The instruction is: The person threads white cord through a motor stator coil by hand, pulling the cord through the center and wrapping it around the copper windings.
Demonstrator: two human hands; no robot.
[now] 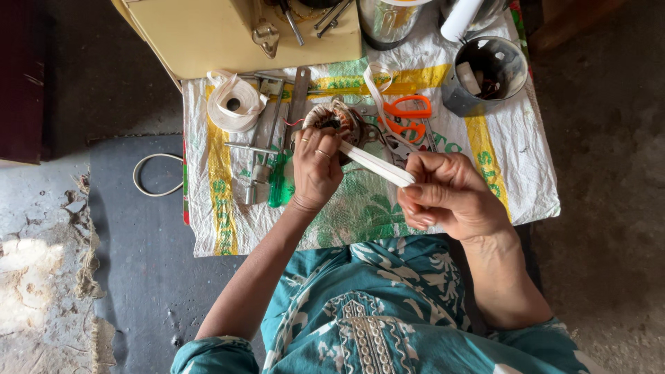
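left hand (315,166) is wrapped over the motor stator coil (337,119), fingers curled down and clamped on its near edge, a ring showing on one of them. the coil sits on the woven sack cloth (512,166), just in front of the hand and beside the orange-handled scissors (405,116), which lie on its right. right hand (447,194) is nearer the body, thumb and fingers pinched together on the end of a white cotton tape (374,163), and that tape runs taut from the pinch straight up to the coil.

judging by the look of it, the coil is the heavy, rigid piece here, metal core with copper windings bundled around it; the windings look delicate, so a grip on the outer rim seems safer than on the wire. the tape is the opposite: light, soft, floppy unless pulled tight, easy to slip through dry fingers, so a firm pinch close to its end suits it.

left of the coil, a roll of white tape (234,105) rests on the cloth, with a green-handled screwdriver (279,181) and some steel tools just below it. beyond the coil and to its right stands an open metal tin (488,73); beyond it to the left, a yellowish box (208,34).
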